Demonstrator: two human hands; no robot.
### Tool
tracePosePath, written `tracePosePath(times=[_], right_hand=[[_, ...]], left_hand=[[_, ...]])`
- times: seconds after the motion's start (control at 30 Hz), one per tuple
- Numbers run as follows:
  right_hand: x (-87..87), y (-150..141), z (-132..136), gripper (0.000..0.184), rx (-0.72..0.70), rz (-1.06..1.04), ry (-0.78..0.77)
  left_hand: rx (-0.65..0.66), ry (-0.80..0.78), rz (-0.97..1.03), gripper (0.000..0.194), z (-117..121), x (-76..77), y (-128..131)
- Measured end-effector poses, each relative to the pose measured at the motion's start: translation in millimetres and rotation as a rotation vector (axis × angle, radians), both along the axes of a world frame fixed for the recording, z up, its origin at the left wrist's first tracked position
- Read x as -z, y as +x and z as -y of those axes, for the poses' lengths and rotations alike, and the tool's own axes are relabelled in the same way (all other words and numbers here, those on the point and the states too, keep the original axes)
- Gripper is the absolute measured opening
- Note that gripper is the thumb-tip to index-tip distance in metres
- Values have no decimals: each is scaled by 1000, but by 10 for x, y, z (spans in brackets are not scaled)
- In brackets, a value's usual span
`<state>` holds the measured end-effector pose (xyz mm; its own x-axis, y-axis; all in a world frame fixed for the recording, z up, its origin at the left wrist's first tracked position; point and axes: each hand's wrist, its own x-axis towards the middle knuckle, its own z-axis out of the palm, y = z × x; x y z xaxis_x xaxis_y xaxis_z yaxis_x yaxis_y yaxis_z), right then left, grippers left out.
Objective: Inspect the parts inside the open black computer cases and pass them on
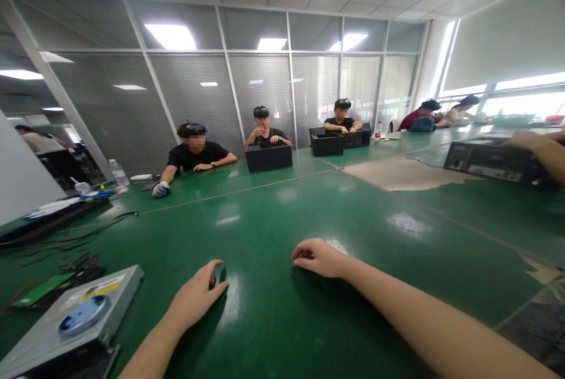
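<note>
My left hand (196, 296) is just above the green table (265, 320), its thumb and index finger apart. A small dark reddish patch shows between them; I cannot make out whether it is a shaded finger. Across from it, my right hand (321, 257) is loosely curled, with thumb and index tips close together and no object visible in it. Left of my left hand lies a silver metal case (126, 282), resembling a computer drive, with a round blue-and-white disc (83, 315) on top. Neither hand touches it.
Behind the case lie a green circuit board (46, 291) and black cables (97, 226). Several people sit along the far side, near black computer cases (269, 158). At right, another person's hands rest on an opened computer case (485, 161). Brown sheeting (397, 173) covers part of the table.
</note>
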<state>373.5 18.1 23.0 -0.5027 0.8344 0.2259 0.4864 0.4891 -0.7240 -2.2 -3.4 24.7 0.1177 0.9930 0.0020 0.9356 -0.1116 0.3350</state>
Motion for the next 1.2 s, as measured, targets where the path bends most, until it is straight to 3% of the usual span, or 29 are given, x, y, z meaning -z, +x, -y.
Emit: tracePosePath(times=[0.53,0.93,1.07,1.2], right_hand=[[45,-11,-29,19,-10,-17,-33],[22,-31,-17,20,-5,-2,-12],[17,-43,-19,19,2,-1,-19],[10,-39,-12,20,7,0,-34]], left_hand=[[16,11,-8,48,29,-32,50],[-20,-37,-8,66,16,-67,42],[2,-49,-7,60,34,-81,41],[-14,-42,9,65,29,-78,40]])
